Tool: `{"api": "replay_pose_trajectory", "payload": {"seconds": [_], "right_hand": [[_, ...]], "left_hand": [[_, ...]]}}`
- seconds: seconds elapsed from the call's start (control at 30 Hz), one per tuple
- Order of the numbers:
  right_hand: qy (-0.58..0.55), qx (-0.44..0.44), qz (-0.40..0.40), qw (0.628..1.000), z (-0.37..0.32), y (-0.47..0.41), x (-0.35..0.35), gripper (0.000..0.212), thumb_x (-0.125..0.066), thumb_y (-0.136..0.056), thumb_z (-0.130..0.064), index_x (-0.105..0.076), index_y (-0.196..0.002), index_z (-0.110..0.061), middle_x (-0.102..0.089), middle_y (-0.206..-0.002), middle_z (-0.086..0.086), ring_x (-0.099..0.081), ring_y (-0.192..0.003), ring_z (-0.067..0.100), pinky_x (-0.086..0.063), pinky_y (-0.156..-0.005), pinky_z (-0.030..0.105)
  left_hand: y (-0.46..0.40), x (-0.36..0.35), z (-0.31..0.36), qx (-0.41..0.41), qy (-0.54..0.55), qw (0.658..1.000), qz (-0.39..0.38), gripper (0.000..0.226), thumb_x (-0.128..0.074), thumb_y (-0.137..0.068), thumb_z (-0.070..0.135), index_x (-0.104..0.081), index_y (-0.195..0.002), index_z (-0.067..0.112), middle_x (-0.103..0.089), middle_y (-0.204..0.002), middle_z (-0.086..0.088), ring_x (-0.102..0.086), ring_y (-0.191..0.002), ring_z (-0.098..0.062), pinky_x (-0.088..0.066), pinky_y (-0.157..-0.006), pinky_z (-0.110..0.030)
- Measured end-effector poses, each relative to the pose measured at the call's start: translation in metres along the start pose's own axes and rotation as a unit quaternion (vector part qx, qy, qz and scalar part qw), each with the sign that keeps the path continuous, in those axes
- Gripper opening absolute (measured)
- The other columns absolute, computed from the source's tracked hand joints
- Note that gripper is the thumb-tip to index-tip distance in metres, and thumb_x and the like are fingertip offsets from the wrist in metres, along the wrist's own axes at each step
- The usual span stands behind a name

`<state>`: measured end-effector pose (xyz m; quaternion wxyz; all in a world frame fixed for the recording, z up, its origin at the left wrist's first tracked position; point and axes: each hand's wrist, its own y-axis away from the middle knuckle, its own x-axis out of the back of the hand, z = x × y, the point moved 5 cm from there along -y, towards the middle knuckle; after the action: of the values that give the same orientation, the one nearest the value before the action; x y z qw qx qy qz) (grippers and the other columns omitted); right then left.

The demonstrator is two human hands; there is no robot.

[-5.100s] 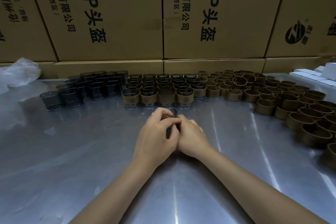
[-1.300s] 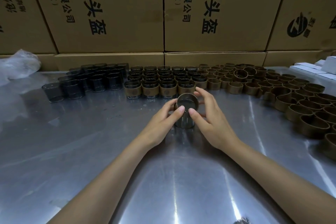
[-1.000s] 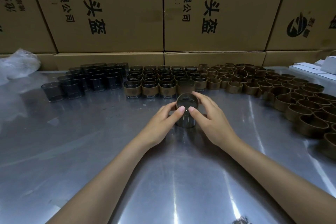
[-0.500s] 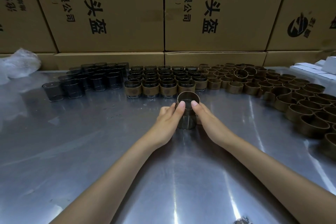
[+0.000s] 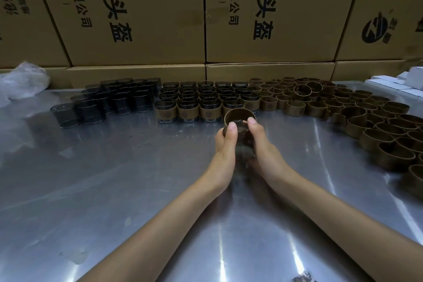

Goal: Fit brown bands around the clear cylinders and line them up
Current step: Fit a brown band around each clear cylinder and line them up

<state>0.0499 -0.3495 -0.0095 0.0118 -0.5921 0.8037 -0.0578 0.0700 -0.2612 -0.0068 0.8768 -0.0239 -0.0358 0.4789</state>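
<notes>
Both hands, left hand (image 5: 225, 144) & right hand (image 5: 261, 144), gripping clear cylinder (image 5: 243, 142) at frame centre, upright on worktop (image 5: 114, 178). Brown band (image 5: 238, 114) round its top only, thumbs on rim; needs pushing straight down along vertical axis. Finished row (image 5: 187, 111) just beyond, upper left.

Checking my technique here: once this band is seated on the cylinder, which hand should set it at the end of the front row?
Right, probably. The front row of banded cylinders ends just beyond the right hand, which already holds the brown band and cylinder alongside the left hand.
</notes>
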Motion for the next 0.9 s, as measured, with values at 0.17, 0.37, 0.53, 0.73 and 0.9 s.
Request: {"api": "replay_pose_trajectory", "payload": {"seconds": [0.17,0.37,0.53,0.73,0.9], "right_hand": [[-0.07,0.011,0.025,0.997,-0.002,0.001,0.004,0.073,-0.046,-0.075,-0.066,-0.053,-0.13,-0.019,-0.066,-0.118,0.005,-0.063,-0.112,0.02,-0.047,-0.1,0.043],[-0.086,0.011,0.058,0.995,-0.001,0.001,0.008,0.077,-0.047,-0.071,-0.069,-0.054,-0.129,-0.02,-0.065,-0.12,0.005,-0.063,-0.111,0.019,-0.047,-0.101,0.046],[-0.102,0.021,0.075,0.992,-0.004,0.002,0.008,0.075,-0.048,-0.07,-0.069,-0.055,-0.125,-0.019,-0.067,-0.116,0.006,-0.064,-0.108,0.019,-0.049,-0.098,0.049],[-0.12,0.025,0.103,0.987,-0.006,0.002,0.014,0.064,-0.047,-0.075,-0.063,-0.06,-0.118,-0.016,-0.068,-0.112,0.009,-0.065,-0.106,0.023,-0.052,-0.094,0.048],[-0.112,0.043,0.098,0.988,-0.009,0.003,0.014,0.06,-0.047,-0.079,-0.06,-0.06,-0.119,-0.017,-0.069,-0.11,0.007,-0.066,-0.104,0.021,-0.054,-0.089,0.043]], "left_hand": [[-0.001,0.007,-0.002,-0.02,0.001,1.0,0.014,0.063,-0.027,-0.092,0.066,-0.048,-0.136,0.026,-0.058,-0.132,-0.001,-0.052,-0.124,-0.017,-0.037,-0.11,-0.043],[0.0,0.008,0.003,-0.048,0.033,0.998,0.023,0.06,-0.034,-0.082,0.066,-0.058,-0.126,0.032,-0.062,-0.126,0.004,-0.055,-0.122,-0.013,-0.039,-0.108,-0.044],[0.001,0.01,0.005,-0.054,0.068,0.996,0.028,0.035,-0.04,-0.085,0.061,-0.067,-0.099,0.044,-0.067,-0.118,0.005,-0.059,-0.117,-0.012,-0.04,-0.107,-0.042],[0.001,0.008,0.007,-0.052,0.144,0.988,-0.001,0.029,-0.045,-0.098,0.04,-0.071,-0.1,0.028,-0.071,-0.111,-0.001,-0.065,-0.107,-0.012,-0.05,-0.094,-0.031],[0.001,0.01,0.008,-0.049,0.167,0.985,0.003,0.033,-0.045,-0.098,0.039,-0.076,-0.087,0.037,-0.073,-0.106,0.005,-0.065,-0.106,-0.008,-0.052,-0.086,-0.025]]}}
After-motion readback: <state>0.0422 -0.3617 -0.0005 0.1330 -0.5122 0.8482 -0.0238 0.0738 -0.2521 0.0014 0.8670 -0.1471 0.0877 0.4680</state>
